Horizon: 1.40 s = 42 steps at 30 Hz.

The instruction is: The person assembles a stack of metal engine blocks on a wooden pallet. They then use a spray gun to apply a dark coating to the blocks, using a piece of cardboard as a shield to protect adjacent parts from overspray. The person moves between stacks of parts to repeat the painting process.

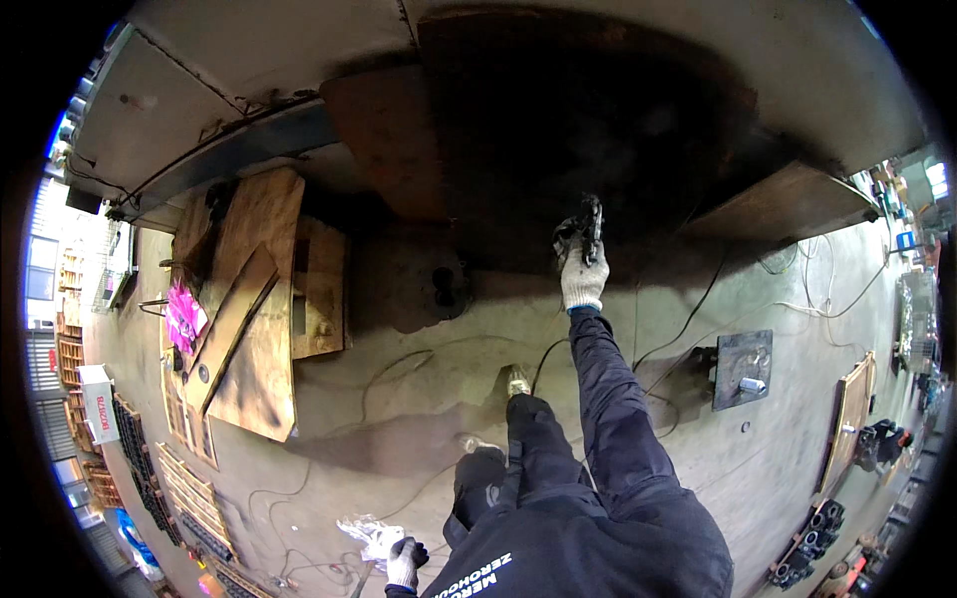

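My right hand point(583, 274) reaches forward on a stretched arm, in a pale knit glove with dark fingers. Its fingers are closed round a dark object point(592, 221) whose kind is lost in the shadow. Just beyond it spreads a large blackened panel point(568, 110) under a big metal structure; whether the object touches the panel I cannot tell. Low by my left side, my left hand point(404, 563), gloved the same way, has its fingers curled. Crumpled clear plastic point(371, 538) shows right beside that hand; whether it is held is unclear.
To the left stands a wooden table point(254, 369) with a plank point(231, 324) and a pink bag point(184, 317) on it. Cables point(698, 304) trail over the concrete floor. A small dark stand point(743, 369) is at the right. Another person point(882, 446) is at the far right.
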Motion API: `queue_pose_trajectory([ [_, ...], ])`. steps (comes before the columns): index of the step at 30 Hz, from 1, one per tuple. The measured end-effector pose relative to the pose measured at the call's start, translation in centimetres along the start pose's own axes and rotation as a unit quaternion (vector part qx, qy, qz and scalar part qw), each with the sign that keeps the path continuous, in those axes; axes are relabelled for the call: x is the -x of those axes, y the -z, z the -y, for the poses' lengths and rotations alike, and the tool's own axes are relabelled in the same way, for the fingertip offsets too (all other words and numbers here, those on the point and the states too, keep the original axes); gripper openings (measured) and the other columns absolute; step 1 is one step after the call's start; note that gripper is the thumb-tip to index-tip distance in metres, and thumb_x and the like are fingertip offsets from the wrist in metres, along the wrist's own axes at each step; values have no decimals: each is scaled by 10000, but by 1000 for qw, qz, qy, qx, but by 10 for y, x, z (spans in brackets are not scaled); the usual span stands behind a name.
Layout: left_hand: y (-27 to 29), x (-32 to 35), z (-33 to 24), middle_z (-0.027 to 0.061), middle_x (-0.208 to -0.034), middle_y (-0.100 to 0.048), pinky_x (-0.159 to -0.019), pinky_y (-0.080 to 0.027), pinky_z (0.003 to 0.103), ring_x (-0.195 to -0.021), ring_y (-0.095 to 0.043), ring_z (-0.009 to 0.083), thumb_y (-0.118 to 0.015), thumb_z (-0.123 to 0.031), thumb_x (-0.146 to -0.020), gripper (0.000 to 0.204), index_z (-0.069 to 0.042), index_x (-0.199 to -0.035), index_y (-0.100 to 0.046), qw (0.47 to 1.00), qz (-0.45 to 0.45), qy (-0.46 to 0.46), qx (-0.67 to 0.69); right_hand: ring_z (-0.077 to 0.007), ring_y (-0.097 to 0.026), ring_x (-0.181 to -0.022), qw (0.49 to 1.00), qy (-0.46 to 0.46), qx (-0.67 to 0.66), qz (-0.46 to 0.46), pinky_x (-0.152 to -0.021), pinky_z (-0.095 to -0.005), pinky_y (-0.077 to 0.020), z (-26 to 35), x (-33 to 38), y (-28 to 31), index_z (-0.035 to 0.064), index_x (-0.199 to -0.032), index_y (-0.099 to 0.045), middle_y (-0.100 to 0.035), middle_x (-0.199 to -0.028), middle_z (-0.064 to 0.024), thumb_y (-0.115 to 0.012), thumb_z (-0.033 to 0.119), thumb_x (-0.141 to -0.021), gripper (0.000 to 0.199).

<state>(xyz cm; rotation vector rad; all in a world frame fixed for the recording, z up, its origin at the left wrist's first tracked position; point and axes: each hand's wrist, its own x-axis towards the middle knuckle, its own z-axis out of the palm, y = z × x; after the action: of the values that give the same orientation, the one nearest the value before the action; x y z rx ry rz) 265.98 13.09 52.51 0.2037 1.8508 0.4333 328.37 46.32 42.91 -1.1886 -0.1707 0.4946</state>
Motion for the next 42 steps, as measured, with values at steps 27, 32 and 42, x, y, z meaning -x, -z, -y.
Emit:
queue_pose_trajectory([
  [27, 149, -35, 92, 53, -749, -618, -510, -527, 355, -577, -594, 190, -635, -201, -943, 161, -99, -1055, -583, 992, -34, -64, 105, -153, -643, -817, 981, 44, 181, 57, -710, -288, -541, 46, 201, 19, 16, -1078, -579, -654, -953, -67, -587, 19, -961, 118],
  [32, 136, -33, 154, 122, -824, -686, -583, -549, 355, -654, -650, 223, -646, -214, -935, 252, -20, -1093, -617, 998, 5, -64, -23, -250, -613, -877, 994, -50, -36, 85, -803, -373, -552, 15, 215, 36, -9, -1003, -547, -602, -950, -133, -579, -47, -929, 89],
  [42, 118, 18, 197, 216, -1116, -639, -946, -462, 449, -1015, -599, 376, -617, -194, -911, 238, -81, -1117, -654, 973, 48, -146, -170, -163, -622, -989, 952, 30, 281, 114, -924, -295, -487, 16, 258, 26, 19, -1218, -561, -650, -1099, -84, -693, 64, -894, 353],
])
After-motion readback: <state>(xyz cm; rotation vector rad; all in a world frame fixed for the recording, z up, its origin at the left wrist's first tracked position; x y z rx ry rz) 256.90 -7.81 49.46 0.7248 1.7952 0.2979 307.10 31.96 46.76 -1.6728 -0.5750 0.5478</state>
